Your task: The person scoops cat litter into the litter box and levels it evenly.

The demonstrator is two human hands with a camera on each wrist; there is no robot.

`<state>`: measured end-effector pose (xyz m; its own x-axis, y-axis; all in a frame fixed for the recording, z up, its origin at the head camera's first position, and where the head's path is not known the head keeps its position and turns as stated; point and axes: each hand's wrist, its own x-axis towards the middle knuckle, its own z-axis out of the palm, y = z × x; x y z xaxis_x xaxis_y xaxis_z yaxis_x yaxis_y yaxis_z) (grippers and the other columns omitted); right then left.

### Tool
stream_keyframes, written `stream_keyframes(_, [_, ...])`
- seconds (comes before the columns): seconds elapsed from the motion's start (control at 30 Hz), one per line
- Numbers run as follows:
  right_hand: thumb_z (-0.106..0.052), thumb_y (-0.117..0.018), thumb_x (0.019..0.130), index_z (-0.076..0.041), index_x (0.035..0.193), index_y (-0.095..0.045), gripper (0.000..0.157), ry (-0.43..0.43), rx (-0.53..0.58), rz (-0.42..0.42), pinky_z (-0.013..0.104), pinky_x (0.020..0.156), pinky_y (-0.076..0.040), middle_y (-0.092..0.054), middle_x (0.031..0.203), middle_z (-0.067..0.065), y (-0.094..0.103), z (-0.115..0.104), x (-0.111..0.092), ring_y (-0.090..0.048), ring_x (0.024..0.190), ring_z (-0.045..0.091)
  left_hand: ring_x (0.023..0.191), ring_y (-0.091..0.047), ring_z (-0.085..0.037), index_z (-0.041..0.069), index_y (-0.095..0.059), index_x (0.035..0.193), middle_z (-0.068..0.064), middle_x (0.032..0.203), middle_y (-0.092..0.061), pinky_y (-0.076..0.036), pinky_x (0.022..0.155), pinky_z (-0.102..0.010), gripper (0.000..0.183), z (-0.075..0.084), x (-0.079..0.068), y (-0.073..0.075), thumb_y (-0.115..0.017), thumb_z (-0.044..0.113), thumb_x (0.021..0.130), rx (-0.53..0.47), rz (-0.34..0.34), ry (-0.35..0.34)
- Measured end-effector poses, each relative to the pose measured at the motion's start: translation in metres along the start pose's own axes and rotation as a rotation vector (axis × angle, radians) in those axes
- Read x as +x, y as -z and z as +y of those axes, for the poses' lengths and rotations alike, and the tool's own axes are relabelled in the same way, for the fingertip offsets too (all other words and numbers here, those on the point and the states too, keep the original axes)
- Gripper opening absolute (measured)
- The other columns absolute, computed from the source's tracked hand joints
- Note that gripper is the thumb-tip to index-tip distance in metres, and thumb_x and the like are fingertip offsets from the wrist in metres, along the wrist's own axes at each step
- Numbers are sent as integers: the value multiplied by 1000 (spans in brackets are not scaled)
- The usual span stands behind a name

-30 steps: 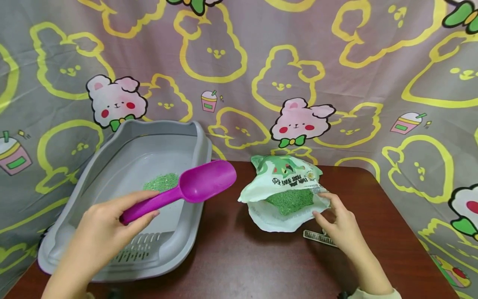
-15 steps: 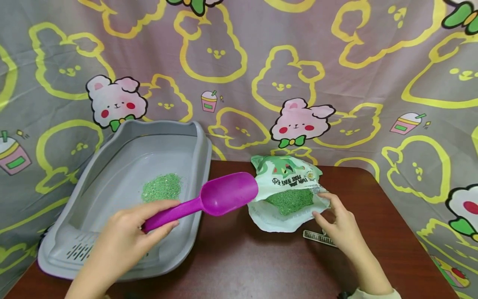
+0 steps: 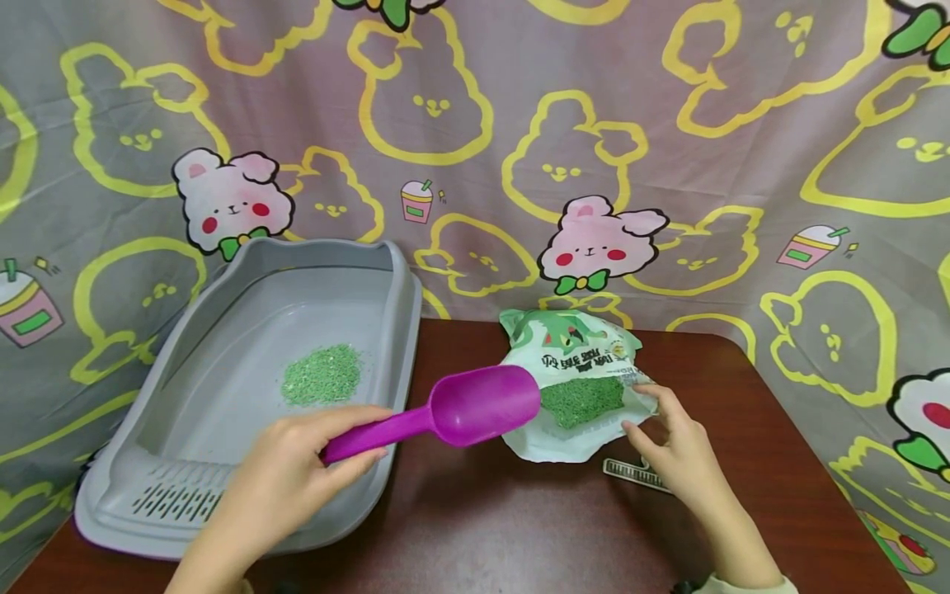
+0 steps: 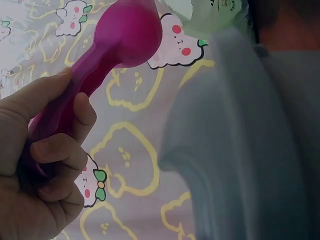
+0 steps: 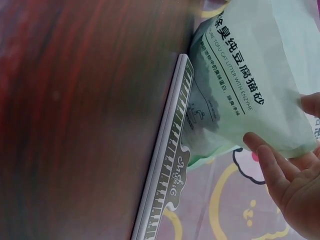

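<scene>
My left hand (image 3: pixel 289 462) grips a purple scoop (image 3: pixel 486 404) by its handle; the fingers curl round that handle in the left wrist view. The scoop's bowl looks bare inside, and its tip overlaps the left side of the open cat litter bag (image 3: pixel 560 445). Green litter pellets (image 3: pixel 582 402) show in the bag's mouth. At the bag's right edge, my right hand (image 3: pixel 679 445) pinches the rim between thumb and fingers, as the right wrist view also shows. A grey litter box (image 3: pixel 404 330) on the left holds a small heap of green pellets (image 3: pixel 322 375).
A piano-key ruler (image 5: pixel 172 170) marked "Music" lies by the bag, under my right hand in the head view. Everything stands on a dark red-brown table (image 3: pixel 460 511). Behind it hangs a grey curtain (image 3: pixel 475 181) with cartoon prints.
My left hand has carried the scoop rightward and slightly down, from over the litter box to the bag's mouth. The right hand and the bag have stayed in place.
</scene>
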<state>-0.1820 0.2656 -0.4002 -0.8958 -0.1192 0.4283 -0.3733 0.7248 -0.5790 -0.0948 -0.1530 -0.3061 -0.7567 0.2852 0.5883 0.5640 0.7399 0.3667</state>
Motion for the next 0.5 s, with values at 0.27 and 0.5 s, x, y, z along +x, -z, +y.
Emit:
stream_keyframes(0.27, [-6, -73, 86, -6, 131, -52, 50, -10, 6, -4, 62, 83, -52, -61, 130, 23, 1, 2, -1, -66, 104, 51, 72, -55, 3, 25, -75, 108, 9, 97, -75, -47, 60, -17, 37, 5, 4, -12, -87, 17, 74, -17, -58, -2])
stream_keyframes(0.5, [-7, -73, 86, -7, 131, -51, 50, -17, 8, -10, 62, 82, -52, -61, 131, 22, 0, 2, 0, -66, 104, 50, 66, -47, 5, 27, -74, 107, 14, 89, -71, -43, 58, -16, 31, 6, 4, -25, -84, 20, 79, -47, -129, 9])
